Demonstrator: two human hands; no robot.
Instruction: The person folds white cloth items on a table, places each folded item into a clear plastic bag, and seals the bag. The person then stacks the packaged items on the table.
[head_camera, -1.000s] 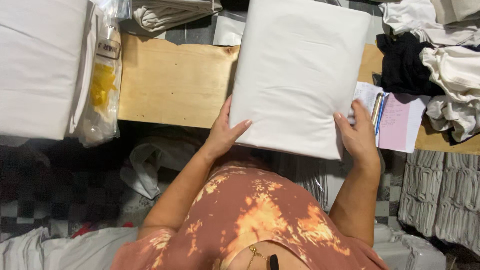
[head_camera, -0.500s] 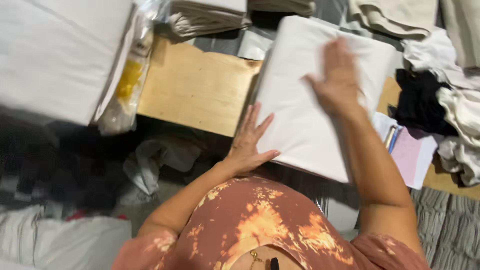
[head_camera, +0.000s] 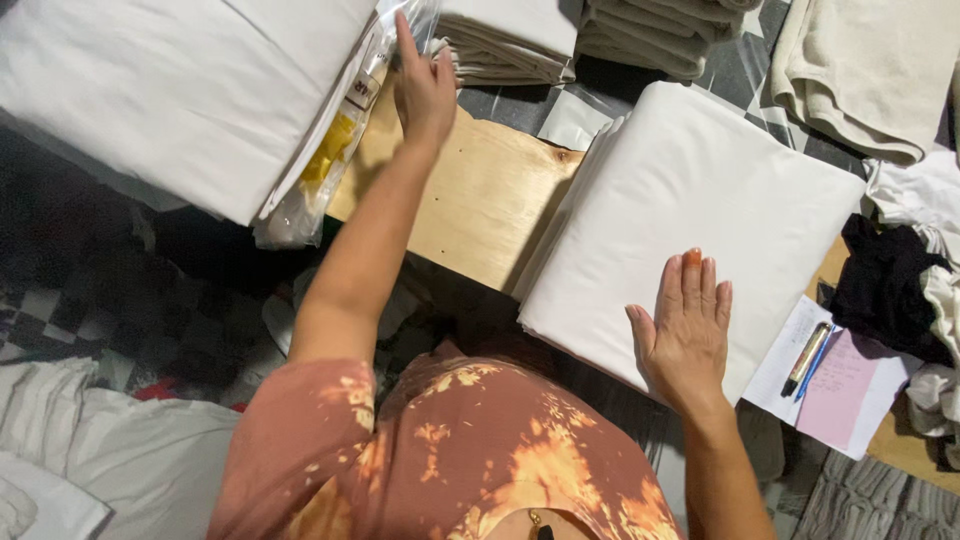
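A folded white fabric stack (head_camera: 690, 220) is laid on the right part of a wooden worktop (head_camera: 480, 200), its near corner overhanging the worktop's front edge. The right hand (head_camera: 685, 335) is pressed flat on the stack's near corner, fingers extended and together, nothing grasped. The left hand (head_camera: 425, 85) is stretched far forward to the left, its fingers spread against a clear plastic bag (head_camera: 330, 150) with a yellow item inside; whether the bag is pinched or only touched cannot be told. The bag is wedged just beside a large white fabric bundle (head_camera: 170, 90) at the upper left. Beyond the worktop, 2 piles of folded beige cloth (head_camera: 520, 40) are seen, and a cream towel (head_camera: 870, 70) is lying at the upper right. To the right of the stack, a white sheet of paper (head_camera: 785, 365) and a pink sheet (head_camera: 845, 385) are placed, with 2 pens (head_camera: 808, 357) resting on them. A black garment (head_camera: 885, 290) is heaped near the right edge.
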